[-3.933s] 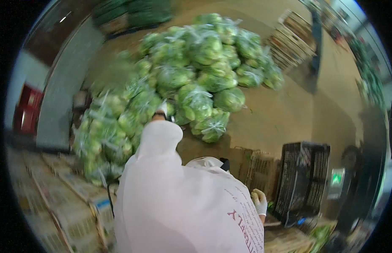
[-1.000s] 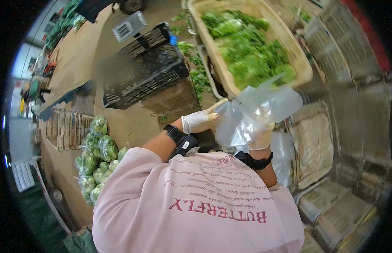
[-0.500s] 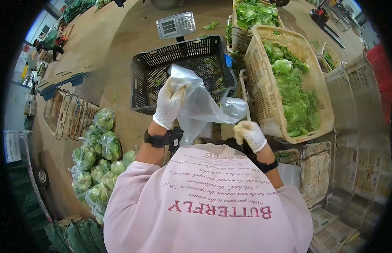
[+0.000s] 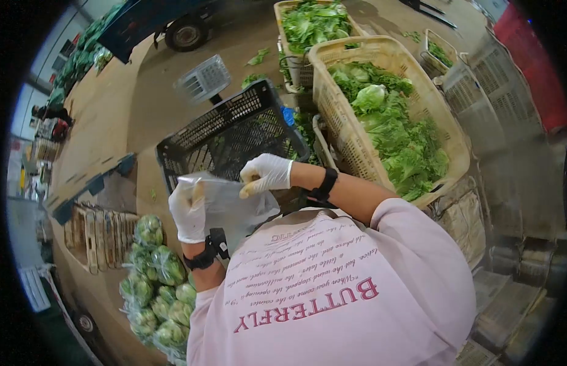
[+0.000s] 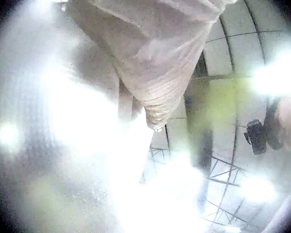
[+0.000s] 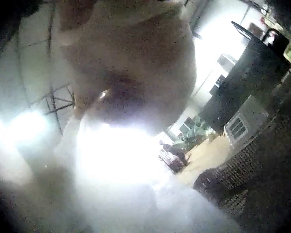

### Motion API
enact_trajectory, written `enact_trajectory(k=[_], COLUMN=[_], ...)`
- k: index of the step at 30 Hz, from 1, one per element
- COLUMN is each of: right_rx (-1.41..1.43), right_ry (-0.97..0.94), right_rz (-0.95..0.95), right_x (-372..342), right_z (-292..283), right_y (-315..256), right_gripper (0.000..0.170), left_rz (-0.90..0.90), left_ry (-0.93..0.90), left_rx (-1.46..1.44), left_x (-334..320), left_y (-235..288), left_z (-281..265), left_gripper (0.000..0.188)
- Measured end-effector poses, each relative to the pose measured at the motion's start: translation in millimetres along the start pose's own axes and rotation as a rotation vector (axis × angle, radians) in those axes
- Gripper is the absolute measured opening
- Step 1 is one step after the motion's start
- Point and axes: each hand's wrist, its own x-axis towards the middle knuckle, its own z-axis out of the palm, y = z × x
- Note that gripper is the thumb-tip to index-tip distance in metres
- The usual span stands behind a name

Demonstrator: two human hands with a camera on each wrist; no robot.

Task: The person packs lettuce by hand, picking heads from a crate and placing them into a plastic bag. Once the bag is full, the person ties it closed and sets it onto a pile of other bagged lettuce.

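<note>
A clear plastic bag (image 4: 231,204) is stretched between my two white-gloved hands, close in front of the chest. The left hand (image 4: 189,213) grips its left end, the thumb folded over the plastic. At the bag's upper right edge, my right hand (image 4: 268,173) pinches the film with curled fingers. In the left wrist view the gloved fingers (image 5: 155,63) are seen from close up against strong glare. Beneath the right hand (image 6: 131,68), bright, washed-out plastic spreads across the right wrist view. A black plastic crate (image 4: 234,131) stands just beyond both hands, leafy scraps inside.
A cream crate (image 4: 332,110) full of lettuce (image 4: 399,131) stands to the right, with another lettuce crate (image 4: 283,12) behind it. Bagged green heads (image 4: 164,293) are piled at lower left, near stacked crates (image 4: 100,238). A scale display (image 4: 204,79) rises behind the black crate.
Earlier, one arm reached into the pile of bagged heads. Since then the bag has come into both hands; in the last half second both hands moved left, the right closing in on the bag.
</note>
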Motion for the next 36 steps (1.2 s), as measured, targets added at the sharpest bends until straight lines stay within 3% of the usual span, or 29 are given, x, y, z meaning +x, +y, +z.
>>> enact_trajectory(k=[1,3,4,6,7,11,14,16,17,18,20,22,23,24,25,27,28,30,31,32,34,35,36], right_rx=[0.115,0.419,0.424,0.725,0.576,0.593,0.864,0.930,1.129,1.096,1.209,1.190,1.340,1.340,1.315,1.086,1.082,0.594,0.109,-0.377,-0.289,-0.294,-0.193], right_ry=[0.039,0.111,0.121,-0.207,-0.218,-0.150,-0.084,0.224,0.314,0.465,0.646,0.649,0.575,0.584,0.526,0.481,0.483,0.666,0.656,0.618,0.826,1.079,1.094], right_rz=[-0.032,-0.089,-0.088,0.125,0.116,0.171,0.193,-0.101,-0.040,-0.017,-0.028,-0.056,-0.223,-0.229,-0.130,0.080,0.083,0.139,0.272,0.396,0.597,0.642,0.897], right_x=[-2,-8,-10,-17,-23,-36,-38,-27,-24,-13,1,18,32,33,36,29,26,22,19,12,-10,-18,-25], right_z=[-3,-10,-18,-43,-53,-79,-86,-82,-91,-94,-91,-73,-55,-53,-54,-67,-69,-81,-90,-102,-110,-110,-133], right_y=[9,30,42,56,60,80,101,103,99,103,99,80,83,81,81,70,76,92,98,101,129,160,177], right_gripper=[0.025,0.027,0.027,0.019,0.015,0.016,0.013,0.008,0.007,0.004,0.002,0.006,0.011,0.011,0.011,0.009,0.009,0.018,0.024,0.030,0.036,0.032,0.032], left_rz=[0.010,-0.067,-0.066,-0.099,-0.126,-0.131,-0.105,0.249,0.350,0.311,-0.082,-0.212,-0.318,-0.419,-0.412,-0.156,-0.155,-0.304,-0.282,-0.396,-0.230,-0.298,-0.354], left_ry=[-0.015,-0.098,-0.109,-0.151,-0.199,-0.221,-0.287,0.017,0.138,0.235,-0.125,-0.480,-0.492,-0.500,-0.509,-0.390,-0.392,-0.211,-0.107,-0.041,-0.409,-0.153,0.094], left_rx=[0.001,-0.050,-0.048,0.007,0.019,0.001,0.187,0.558,0.613,0.689,0.240,0.133,0.010,-0.113,-0.111,-0.196,-0.201,-0.362,-0.595,-0.813,-1.499,-1.254,-1.002], left_x=[4,19,28,51,63,106,135,147,143,139,126,105,99,96,94,88,84,81,83,91,94,84,77], left_y=[-12,-27,-28,-16,-10,-7,-10,5,37,31,5,18,6,-5,-16,-28,-29,-24,-47,-44,-78,-86,-91], left_z=[2,9,19,41,50,92,114,137,149,149,136,149,145,139,134,129,124,116,103,89,50,25,8], left_gripper=[0.019,0.037,0.037,0.040,0.039,0.038,0.029,0.031,0.039,0.032,0.025,0.017,0.017,0.018,0.018,0.022,0.022,0.026,0.028,0.028,0.027,0.024,0.020])
